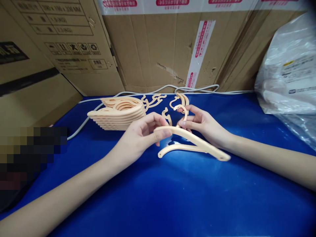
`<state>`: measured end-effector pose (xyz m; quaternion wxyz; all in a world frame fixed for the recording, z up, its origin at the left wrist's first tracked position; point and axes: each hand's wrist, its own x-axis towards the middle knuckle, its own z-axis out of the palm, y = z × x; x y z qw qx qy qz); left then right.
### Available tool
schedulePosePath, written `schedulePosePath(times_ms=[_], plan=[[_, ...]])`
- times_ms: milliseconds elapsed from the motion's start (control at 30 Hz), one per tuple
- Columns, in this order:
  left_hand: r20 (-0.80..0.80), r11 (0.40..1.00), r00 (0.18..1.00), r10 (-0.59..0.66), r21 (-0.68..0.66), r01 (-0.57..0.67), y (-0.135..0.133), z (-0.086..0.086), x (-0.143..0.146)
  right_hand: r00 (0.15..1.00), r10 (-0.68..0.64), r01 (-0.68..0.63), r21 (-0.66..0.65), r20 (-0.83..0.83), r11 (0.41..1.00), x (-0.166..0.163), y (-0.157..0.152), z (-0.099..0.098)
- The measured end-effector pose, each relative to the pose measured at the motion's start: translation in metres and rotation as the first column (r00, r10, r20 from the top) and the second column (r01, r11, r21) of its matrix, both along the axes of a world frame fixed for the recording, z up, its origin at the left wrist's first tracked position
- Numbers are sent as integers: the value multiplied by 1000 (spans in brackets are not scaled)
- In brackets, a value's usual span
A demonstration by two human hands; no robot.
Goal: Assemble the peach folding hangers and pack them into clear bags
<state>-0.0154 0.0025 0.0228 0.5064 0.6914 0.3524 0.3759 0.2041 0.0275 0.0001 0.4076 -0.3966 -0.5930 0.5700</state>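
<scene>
My left hand point(142, 133) pinches the left end of a peach plastic hanger body point(197, 142), fingers closed on it above the blue table point(172, 197). My right hand point(202, 123) holds a curved peach hook piece point(183, 110) between thumb and fingers, at the hanger's middle. A second small hook part point(167, 117) shows between my hands; which hand touches it I cannot tell.
A stack of peach hangers point(118, 113) lies behind my left hand, with loose hook pieces point(154, 99) beside it. White cables point(197, 89) run along cardboard boxes point(158, 49) at the back. A clear plastic bag point(288, 69) sits at right.
</scene>
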Motion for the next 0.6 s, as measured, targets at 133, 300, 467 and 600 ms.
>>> schedulePosePath(times_ms=[133, 300, 467, 600], plan=[[138, 991, 990, 38, -135, -19, 3, 4, 1, 1000, -3, 3, 27, 4, 1000, 0, 1, -2], [60, 987, 998, -38, -157, 47, 3, 6, -1, 1000, -4, 5, 41, -13, 999, 1, 3, -4], [-579, 898, 799, 162, 422, 124, -8, 2, -1, 1000, -6, 7, 36, -15, 999, 2, 3, -5], [-785, 771, 512, 348, 550, 319, -17, 3, 2, 1000, -14, 15, 37, -11, 999, 2, 2, -4]])
